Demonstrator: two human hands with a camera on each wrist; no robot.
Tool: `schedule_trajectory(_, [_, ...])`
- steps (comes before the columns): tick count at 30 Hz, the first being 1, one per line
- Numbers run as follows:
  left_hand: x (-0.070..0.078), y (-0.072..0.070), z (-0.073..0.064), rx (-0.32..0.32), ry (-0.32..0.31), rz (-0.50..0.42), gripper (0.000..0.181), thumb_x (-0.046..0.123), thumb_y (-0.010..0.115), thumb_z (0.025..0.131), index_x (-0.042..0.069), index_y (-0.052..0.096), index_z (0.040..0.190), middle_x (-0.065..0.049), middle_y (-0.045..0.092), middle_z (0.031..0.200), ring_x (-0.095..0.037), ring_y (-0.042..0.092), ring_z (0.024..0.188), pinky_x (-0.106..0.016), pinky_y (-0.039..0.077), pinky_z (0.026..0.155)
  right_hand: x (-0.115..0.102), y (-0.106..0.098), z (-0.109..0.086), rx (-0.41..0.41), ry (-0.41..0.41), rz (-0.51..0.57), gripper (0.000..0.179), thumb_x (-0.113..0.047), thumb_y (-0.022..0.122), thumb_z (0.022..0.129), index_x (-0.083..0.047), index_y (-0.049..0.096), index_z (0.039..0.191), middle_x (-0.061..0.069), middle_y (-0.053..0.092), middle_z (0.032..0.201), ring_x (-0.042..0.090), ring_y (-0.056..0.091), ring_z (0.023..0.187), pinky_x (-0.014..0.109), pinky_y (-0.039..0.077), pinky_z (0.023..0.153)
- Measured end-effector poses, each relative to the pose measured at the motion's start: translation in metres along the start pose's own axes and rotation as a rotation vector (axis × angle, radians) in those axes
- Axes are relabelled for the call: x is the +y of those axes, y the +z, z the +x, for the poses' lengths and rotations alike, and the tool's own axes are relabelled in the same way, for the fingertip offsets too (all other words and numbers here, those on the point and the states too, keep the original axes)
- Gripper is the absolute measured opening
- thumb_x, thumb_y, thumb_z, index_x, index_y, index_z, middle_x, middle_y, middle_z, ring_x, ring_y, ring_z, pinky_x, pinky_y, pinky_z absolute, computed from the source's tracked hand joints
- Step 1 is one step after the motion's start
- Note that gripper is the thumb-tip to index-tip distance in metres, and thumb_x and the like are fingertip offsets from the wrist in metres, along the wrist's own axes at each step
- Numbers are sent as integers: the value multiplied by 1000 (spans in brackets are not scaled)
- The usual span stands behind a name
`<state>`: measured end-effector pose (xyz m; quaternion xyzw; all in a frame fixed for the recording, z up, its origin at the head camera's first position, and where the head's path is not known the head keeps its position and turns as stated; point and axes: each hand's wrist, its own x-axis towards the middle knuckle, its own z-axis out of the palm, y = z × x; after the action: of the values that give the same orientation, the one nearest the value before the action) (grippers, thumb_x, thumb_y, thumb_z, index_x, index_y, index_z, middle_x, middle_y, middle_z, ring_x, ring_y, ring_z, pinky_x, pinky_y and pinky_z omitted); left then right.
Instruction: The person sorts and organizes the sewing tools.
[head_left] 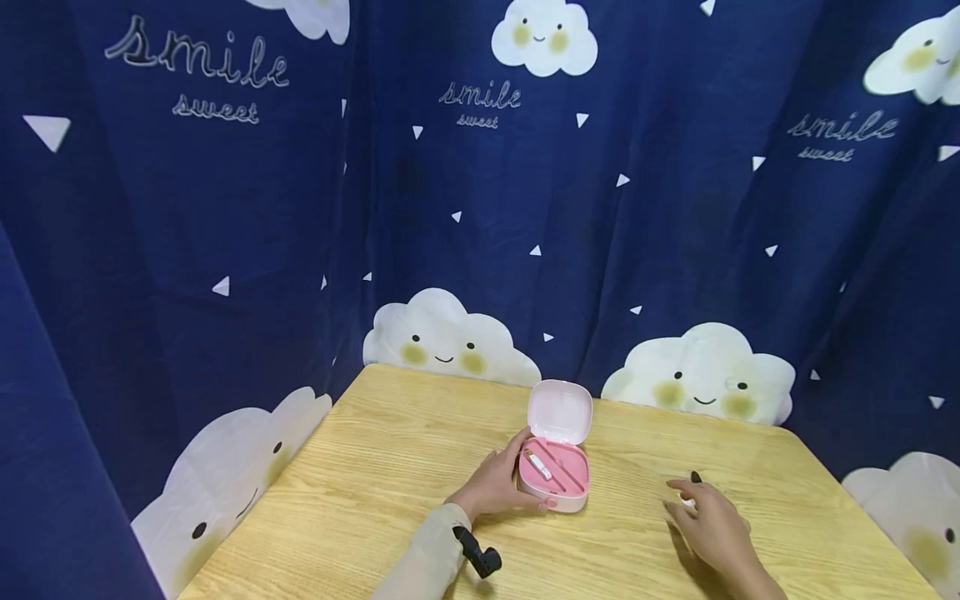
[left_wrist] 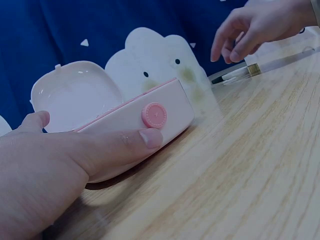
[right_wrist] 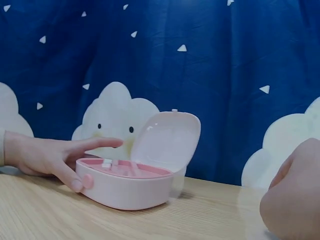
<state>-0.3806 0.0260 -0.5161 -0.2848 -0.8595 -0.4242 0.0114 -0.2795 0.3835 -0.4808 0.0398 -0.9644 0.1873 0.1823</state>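
Note:
A small pink case (head_left: 555,498) stands on the table with its hinged lid (head_left: 560,412) raised. My left hand (head_left: 497,485) holds it from the left side, the thumb at the front by the round pink button (left_wrist: 154,115). Inside, a pink tray with long slots carries a short white piece (head_left: 538,466) with a gold-coloured end. Off to the right, my right hand (head_left: 712,527) hovers low, fingers loosely bent. Below those fingers, a slim pen-like thing with a dark tip (left_wrist: 217,79) lies on the table, partly hidden by the hand in the head view.
The wooden table (head_left: 360,467) reaches back to a dark blue curtain (head_left: 465,208) printed with clouds and triangles. A black wrist camera (head_left: 477,553) is strapped over the left sleeve. Beside the dark-tipped thing, a gold band (left_wrist: 254,69) shows on a long pale object.

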Motion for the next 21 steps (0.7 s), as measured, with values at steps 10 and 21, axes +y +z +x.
schedule_trajectory(10, [1, -1, -3, -4, 18, -2, 131, 58, 94, 66, 25, 17, 167, 3, 41, 161, -27, 41, 143, -53, 28, 120, 23, -3, -8, 11, 16, -25, 33, -11, 78, 87, -2, 75, 119, 11, 70, 96, 32, 67, 83, 48, 53, 63])
schedule_trajectory(21, [0, -1, -1, -2, 10, -14, 133, 60, 94, 65, 27, 16, 167, 4, 39, 162, -30, 39, 145, -53, 28, 120, 31, -7, -11, 0, -22, -39, 39, -1, 79, 77, -5, 76, 116, 8, 73, 96, 34, 68, 87, 47, 51, 67])
